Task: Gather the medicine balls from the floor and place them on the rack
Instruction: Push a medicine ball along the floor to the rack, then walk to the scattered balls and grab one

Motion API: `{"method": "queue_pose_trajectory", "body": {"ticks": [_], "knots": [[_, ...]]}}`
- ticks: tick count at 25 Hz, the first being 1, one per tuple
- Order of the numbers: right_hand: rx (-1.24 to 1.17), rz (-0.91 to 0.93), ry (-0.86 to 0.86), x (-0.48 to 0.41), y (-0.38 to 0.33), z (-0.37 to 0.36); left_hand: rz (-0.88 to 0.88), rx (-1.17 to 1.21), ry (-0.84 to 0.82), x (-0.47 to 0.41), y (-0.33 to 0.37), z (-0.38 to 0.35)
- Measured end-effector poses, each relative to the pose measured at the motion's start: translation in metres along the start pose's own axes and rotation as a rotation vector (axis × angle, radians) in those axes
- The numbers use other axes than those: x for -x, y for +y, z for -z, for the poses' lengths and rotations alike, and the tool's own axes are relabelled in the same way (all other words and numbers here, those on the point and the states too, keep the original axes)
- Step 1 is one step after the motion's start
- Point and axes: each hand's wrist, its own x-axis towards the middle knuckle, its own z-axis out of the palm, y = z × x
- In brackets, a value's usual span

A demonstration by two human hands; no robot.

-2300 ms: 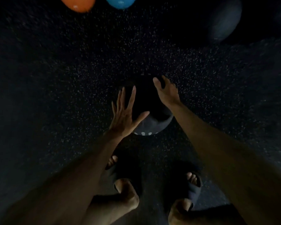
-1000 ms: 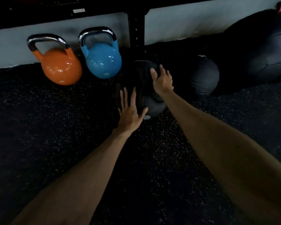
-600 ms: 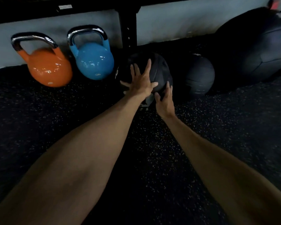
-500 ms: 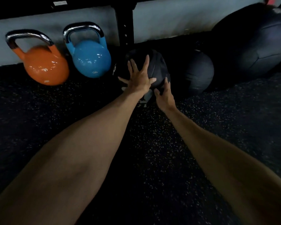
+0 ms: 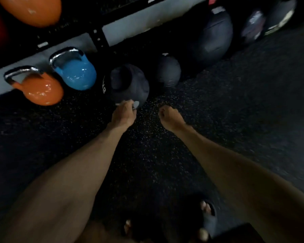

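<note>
Gym floor, dim light: we stand over a dark ball (image 5: 130, 83) resting on the floor (image 5: 235, 111) by the rack post (image 5: 99, 40), between a blue kettlebell (image 5: 75, 74) and a second, smaller ball (image 5: 168, 71). A much larger ball (image 5: 212, 35) sits further right, against the wall.

Our left hand (image 5: 124, 114) is curled narrow at the ball's near lower edge, fingertips at or on a small pale tag there; whether it truly grips, we cannot tell. Our right hand (image 5: 170, 118) hangs loosely fisted, empty, clear of the ball to the right.

Step in hand, by our read: the ball is parked at the rack's foot, not yet on a shelf. Next move prob. calls for both hands wide, one each side, then a lift up to the rack (image 5: 42, 41).

Vs. half a sec ago: both hands lay spread on the ball's face; now they're off it, drawn back and closed. The view has tipped down, so our feet show, plus an orange weight (image 5: 30, 9) up on the rack.
</note>
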Motion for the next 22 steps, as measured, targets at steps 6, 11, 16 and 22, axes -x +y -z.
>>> {"method": "queue_pose_trajectory", "body": {"ticks": [6, 11, 16, 22], "knots": [[-0.016, -0.176, -0.126, 0.235, -0.031, 0.152, -0.110, -0.146, -0.428, 0.172, 0.122, 0.141], [-0.080, -0.376, -0.017, 0.422, -0.053, 0.220, -0.443, -0.300, -0.632, 0.284, 0.218, 0.226], [-0.167, -0.557, 0.105, 0.556, -0.044, 0.218, -0.770, -0.498, -0.781, 0.362, 0.277, 0.229], [-0.353, -0.799, 0.333, 0.666, 0.003, 0.203, -1.061, -0.750, -0.875, 0.448, 0.364, 0.180]]}}
